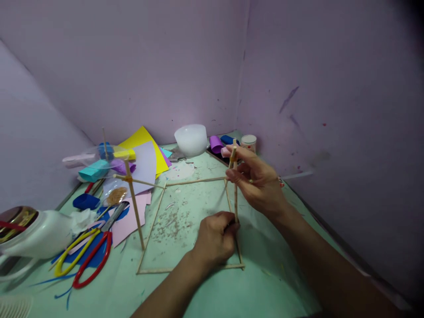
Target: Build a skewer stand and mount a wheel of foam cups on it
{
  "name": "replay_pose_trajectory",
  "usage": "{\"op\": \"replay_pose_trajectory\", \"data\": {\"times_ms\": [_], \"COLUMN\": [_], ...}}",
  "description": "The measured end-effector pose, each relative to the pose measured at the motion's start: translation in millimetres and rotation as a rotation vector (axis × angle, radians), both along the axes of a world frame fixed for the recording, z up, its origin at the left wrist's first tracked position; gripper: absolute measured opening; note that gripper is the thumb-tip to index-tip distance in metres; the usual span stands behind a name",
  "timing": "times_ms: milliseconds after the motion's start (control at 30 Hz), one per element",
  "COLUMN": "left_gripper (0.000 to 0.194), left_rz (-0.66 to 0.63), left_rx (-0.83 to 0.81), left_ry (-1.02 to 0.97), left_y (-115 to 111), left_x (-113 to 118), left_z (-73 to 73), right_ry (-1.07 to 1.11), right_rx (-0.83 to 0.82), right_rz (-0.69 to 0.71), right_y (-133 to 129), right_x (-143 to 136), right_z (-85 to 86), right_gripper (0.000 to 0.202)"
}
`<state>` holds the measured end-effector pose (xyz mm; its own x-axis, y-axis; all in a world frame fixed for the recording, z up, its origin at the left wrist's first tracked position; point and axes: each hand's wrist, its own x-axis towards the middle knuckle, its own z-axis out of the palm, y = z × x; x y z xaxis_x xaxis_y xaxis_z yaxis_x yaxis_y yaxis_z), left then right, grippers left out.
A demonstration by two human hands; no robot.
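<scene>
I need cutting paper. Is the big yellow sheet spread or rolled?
Spread: the yellow sheet shows a broad face and straight edges, partly under a lilac sheet.

White bowl (191, 140), small white cup (248, 142), white handled vessel (48, 236)

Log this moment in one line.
left hand: upright stick, low | right hand: same stick, near top | stick frame: on table | scissors: left of frame
</scene>
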<state>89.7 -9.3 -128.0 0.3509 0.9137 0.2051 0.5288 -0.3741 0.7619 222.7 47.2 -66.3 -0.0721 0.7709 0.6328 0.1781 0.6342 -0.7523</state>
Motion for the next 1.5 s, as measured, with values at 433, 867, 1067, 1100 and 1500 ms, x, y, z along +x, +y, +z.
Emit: {"op": "replay_pose_trajectory", "data": {"times_ms": [433, 867, 1067, 1100, 1500], "left_gripper": [0.018, 0.023, 0.03, 0.031, 0.027], "left_rz": [0.016, 0.218, 0.011, -0.042, -0.282], "left_rx": [-0.043, -0.04, -0.028, -0.031, 0.077], "left_ry": [0.02, 0.053, -0.029, -0.036, 0.037], "left_y": [8.4, 66.8, 129.8, 134.3, 147.3], "left_x": [-23.1, -10.7, -6.5, -6.6, -13.7], "left_z": [32.6, 17.0, 2.7, 0.5, -14.8], "right_ry": [-0.002, 0.003, -0.004, -0.008, -0.028], "right_rx": [-0.04, 0.005, 0.032, 0.036, 0.058], "right_rz": [0.016, 0.018, -0.035, -0.044, -0.107], "right_y": [4.2, 5.1, 5.5, 4.6, -1.0], "right_x": [0.0, 0.9, 2.2, 2.1, -3.0], "right_z": [0.0, -3.2, -8.9, -8.8, -3.3], "right_gripper": [0.042, 0.042, 0.044, 0.045, 0.047]}}
